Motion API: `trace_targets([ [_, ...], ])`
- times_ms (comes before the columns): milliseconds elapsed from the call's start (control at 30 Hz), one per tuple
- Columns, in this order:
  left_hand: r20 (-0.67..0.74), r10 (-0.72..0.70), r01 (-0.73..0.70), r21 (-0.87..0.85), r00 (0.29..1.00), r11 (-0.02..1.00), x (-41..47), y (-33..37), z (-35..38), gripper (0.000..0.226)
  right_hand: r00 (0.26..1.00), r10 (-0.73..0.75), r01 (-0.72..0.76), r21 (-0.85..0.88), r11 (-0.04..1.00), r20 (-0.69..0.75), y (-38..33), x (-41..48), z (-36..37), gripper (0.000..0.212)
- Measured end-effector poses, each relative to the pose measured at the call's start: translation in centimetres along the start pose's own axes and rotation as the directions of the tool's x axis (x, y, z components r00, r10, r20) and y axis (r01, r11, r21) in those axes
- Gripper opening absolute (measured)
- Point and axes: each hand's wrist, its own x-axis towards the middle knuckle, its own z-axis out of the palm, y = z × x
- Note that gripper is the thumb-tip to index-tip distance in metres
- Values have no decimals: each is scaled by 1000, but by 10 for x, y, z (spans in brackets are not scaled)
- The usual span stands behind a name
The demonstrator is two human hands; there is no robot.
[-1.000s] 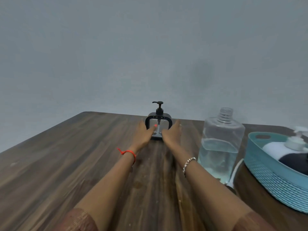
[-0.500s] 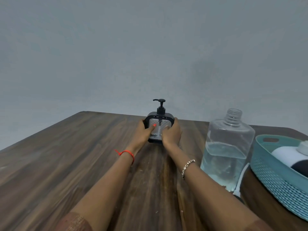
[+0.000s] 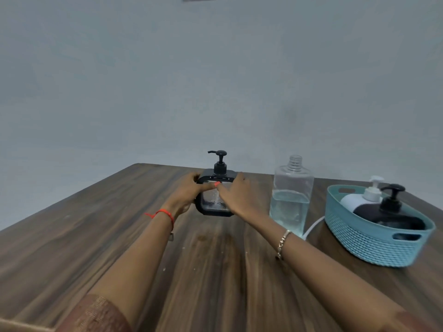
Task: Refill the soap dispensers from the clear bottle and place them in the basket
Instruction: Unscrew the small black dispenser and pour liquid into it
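A square black-framed soap dispenser (image 3: 220, 174) with a clear body and black pump stands upright at mid-table. My left hand (image 3: 189, 194) grips its left side, thumb across the front. My right hand (image 3: 236, 195) holds its right side, fingers over the clear face. To the right stands the uncapped clear bottle (image 3: 291, 195), roughly half full of clear liquid. Further right, a teal basket (image 3: 374, 238) holds a white dispenser (image 3: 359, 198) and a black dispenser (image 3: 388, 209).
The wooden table (image 3: 215, 271) stretches toward me and to the left. A white cable (image 3: 314, 225) lies between the bottle and the basket. A plain grey wall rises behind the table's far edge.
Both hands have drawn the black-framed dispenser nearer to me across the table. The view has shifted, so the whole basket with its two dispensers now shows.
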Motion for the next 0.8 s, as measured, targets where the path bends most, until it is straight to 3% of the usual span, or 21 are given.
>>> trace_targets([
  [167, 25, 45, -45, -13, 999, 999, -38, 8, 4, 23, 994, -79, 88, 123, 988, -78, -10, -16, -27, 57],
  [367, 68, 84, -85, 8, 994, 996, -68, 19, 20, 31, 982, -167, 182, 188, 965, -93, -12, -32, -46, 28],
  [633, 204, 68, -61, -43, 977, 997, -81, 20, 20, 39, 949, -306, 265, 340, 903, 74, -4, -46, -77, 24],
  [700, 249, 68, -42, -108, 966, 993, -83, 18, 17, 34, 928, -341, 252, 423, 870, 150, -4, -49, -82, 18],
  [800, 307, 70, -20, -163, 949, 986, -85, 16, 16, 35, 879, -377, 171, 545, 821, 292, -1, -47, -90, 26],
])
